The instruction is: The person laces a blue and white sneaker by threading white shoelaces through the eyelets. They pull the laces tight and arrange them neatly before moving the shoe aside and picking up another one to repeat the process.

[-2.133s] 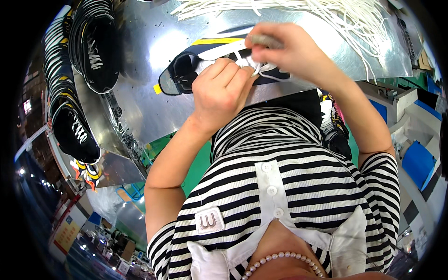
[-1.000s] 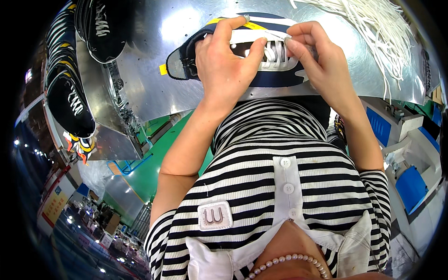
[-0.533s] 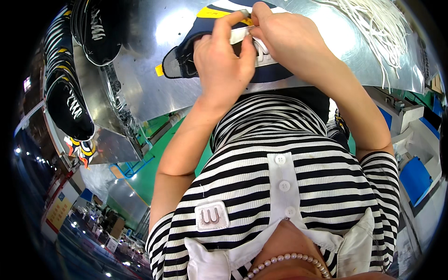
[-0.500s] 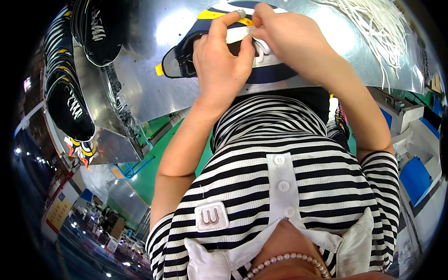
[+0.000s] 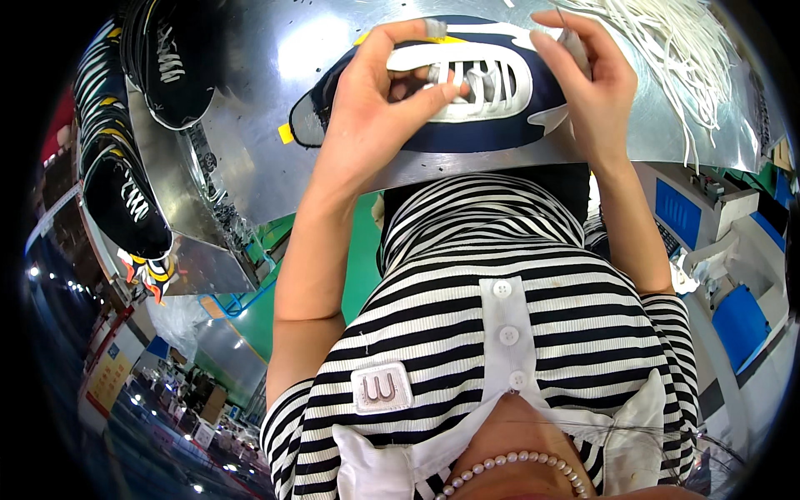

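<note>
A navy shoe upper point(image 5: 467, 137) lies sideways on the metal table, with a white eyelet panel, white laces point(image 5: 492, 87), a grey heel lining and a yellow tab. My left hand point(image 5: 375, 108) grips it by the opening, thumb over the edge and some fingers inside. Grey wrapping covers one of its fingertips. Above the toe end is my right hand point(image 5: 596, 79), thumb and forefinger apart, with no lace visible between them. A grey wrap shows on another of its fingers.
A heap of loose white laces point(image 5: 667, 67) spreads over the table's far right. Black laced shoes point(image 5: 171, 67) stand at the left, beside a stacked row of striped shoes point(image 5: 125, 196). The metal table point(image 5: 250, 167) ends just before my body.
My right hand has left the eyelets and moved right, its fingers parting. The laced white panel now shows more fully. My left hand stays at the shoe upper's opening.
</note>
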Demonstrator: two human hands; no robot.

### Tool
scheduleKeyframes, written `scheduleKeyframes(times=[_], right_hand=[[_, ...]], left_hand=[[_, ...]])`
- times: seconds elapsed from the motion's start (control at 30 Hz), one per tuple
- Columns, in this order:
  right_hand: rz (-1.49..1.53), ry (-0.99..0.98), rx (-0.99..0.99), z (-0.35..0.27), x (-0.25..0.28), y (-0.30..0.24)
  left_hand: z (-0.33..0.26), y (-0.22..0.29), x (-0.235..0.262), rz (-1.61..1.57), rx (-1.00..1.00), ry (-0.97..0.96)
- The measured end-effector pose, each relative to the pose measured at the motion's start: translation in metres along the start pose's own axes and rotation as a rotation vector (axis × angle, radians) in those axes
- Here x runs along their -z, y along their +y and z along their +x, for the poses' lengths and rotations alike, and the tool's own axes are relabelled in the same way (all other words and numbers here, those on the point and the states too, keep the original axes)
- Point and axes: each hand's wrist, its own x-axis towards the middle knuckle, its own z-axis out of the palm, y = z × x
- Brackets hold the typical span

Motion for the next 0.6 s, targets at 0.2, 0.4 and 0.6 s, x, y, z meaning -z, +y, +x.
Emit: scheduleKeyframes(times=[0.2,0.4,0.6], right_hand=[[-0.486,-0.297,0.42,-0.005,-0.01,-0.008],[-0.207,-0.316,0.386,-0.007,-0.009,-0.027],[-0.155,-0.354,0.181,-0.033,-0.017,-0.02]], left_hand=[[0.005,-0.001,-0.007,0.116,0.006,-0.05],[0.009,-0.002,-0.006,0.078,-0.031,0.047],[0.023,-0.004,-0.01,0.272,-0.123,0.089]])
